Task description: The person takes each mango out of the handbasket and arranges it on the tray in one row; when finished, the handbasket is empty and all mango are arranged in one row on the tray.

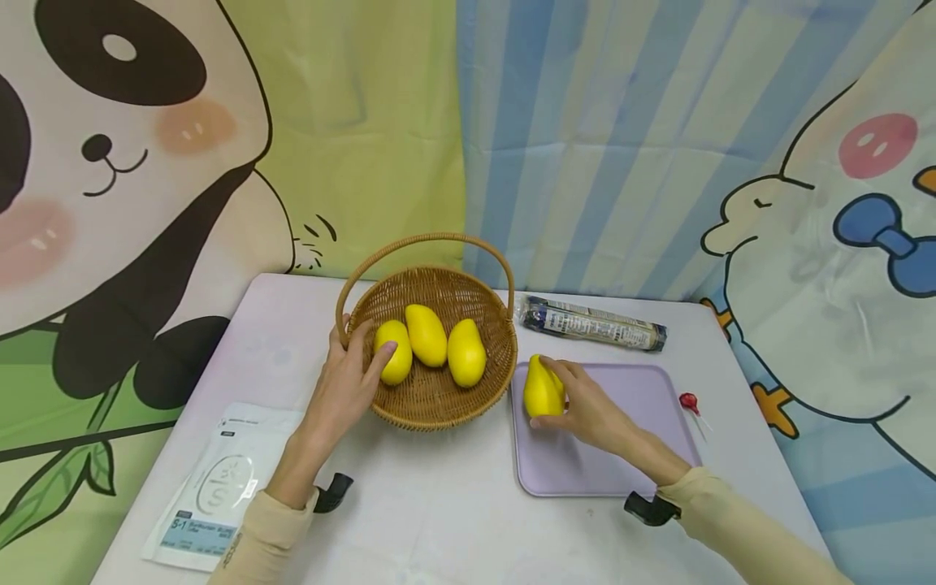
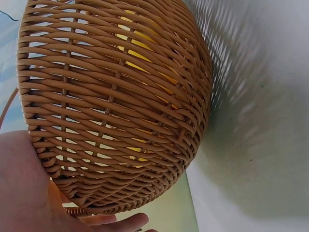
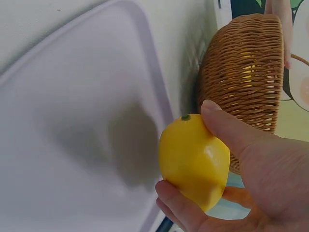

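Fingers, right hand point(image 1: 592, 410): thumb and fingertips point(image 3: 219, 123) curled round a yellow mango point(image 1: 544, 390), clamping it from the right.
Held mango: stands at the far left corner of the lilac tray point(image 1: 629, 455), just right of the basket; whether it touches the tray cannot be told.
Fingers, left hand point(image 1: 344, 390): loosely spread over the near left rim of the wicker basket point(image 1: 439, 406), one fingertip touching the leftmost mango inside point(image 1: 393, 351); nothing gripped.
Basket: centre of the white table point(image 1: 439, 520), hoop handle arching across it, wall close beside the tray's left edge.
Mangoes counted: four, three in the basket side by side and one in the right hand.
Around: one wrapped roll point(image 1: 592, 323) beyond the tray at the far right; one red lollipop point(image 1: 690, 403) just right of the tray; one white pouch point(image 1: 219, 487) at the near left.
Backdrop: cartoon curtain point(image 1: 585, 122) behind the table.
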Demonstrator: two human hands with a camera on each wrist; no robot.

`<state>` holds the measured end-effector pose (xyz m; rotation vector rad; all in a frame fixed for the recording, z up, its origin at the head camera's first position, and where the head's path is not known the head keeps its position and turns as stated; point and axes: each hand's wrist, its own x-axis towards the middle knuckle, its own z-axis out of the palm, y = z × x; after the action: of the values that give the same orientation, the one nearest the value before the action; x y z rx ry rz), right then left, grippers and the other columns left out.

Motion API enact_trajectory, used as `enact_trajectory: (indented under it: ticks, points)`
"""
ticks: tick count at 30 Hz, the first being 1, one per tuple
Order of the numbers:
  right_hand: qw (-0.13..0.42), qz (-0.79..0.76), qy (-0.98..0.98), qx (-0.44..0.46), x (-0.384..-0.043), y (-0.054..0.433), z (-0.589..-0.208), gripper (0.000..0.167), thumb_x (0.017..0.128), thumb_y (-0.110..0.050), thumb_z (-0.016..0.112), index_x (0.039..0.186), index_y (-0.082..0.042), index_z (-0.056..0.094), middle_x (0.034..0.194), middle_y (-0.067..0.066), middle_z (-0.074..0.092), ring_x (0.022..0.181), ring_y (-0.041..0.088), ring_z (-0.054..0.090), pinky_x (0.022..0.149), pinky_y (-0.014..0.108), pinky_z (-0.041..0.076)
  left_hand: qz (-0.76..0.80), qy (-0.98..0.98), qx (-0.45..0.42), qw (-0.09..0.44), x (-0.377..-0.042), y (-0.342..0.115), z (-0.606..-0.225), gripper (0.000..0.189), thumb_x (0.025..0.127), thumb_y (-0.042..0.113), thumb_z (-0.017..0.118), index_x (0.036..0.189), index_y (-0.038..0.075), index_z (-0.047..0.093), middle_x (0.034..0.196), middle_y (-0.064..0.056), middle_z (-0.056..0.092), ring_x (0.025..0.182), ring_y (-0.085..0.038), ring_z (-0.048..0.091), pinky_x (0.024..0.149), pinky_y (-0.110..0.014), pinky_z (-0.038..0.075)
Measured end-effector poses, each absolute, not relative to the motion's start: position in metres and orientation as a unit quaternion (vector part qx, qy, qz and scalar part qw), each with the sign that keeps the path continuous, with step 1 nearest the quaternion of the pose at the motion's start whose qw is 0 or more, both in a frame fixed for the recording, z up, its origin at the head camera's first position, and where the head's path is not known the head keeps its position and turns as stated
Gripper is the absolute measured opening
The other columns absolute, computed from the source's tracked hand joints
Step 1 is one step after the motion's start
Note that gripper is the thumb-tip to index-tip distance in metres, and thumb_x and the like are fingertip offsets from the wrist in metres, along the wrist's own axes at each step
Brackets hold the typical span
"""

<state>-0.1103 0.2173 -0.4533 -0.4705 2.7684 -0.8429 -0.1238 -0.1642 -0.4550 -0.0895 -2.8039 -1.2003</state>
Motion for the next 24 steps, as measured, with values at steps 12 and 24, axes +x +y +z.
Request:
enact_trajectory:
  ticks: [12, 24]
  points:
    - [0.133, -0.299, 0.933, -0.153, -0.113, 0.220, -0.472, 0.101, 0.078, -0.039, 0.089, 0.158, -0.014, 0.033, 0.153, 0.023, 0.040, 0.119, 0.031, 0.055, 0.098, 0.052, 0.051, -0.394, -0.918, -0.029, 0.041, -0.124, -0.165, -0.457, 0.077, 0.101, 0.065, 0.040, 0.157, 0.012, 0.034, 0.167, -0.026, 0.004, 0.137, -0.055, 0.041, 0.103, -0.068, 0.043]
    - [0.147, -0.280, 0.936, -0.156, -0.113, 0.217, -0.473, 0.104, 0.078, -0.045, 0.087, 0.159, -0.015, 0.030, 0.153, 0.025, 0.040, 0.123, 0.033, 0.054, 0.101, 0.056, 0.050, -0.392, -0.918, -0.034, 0.045, -0.124, -0.165, -0.455, 0.076, 0.102, 0.063, 0.041, 0.157, 0.011, 0.035, 0.168, -0.025, 0.003, 0.132, -0.054, 0.046, 0.101, -0.066, 0.044]
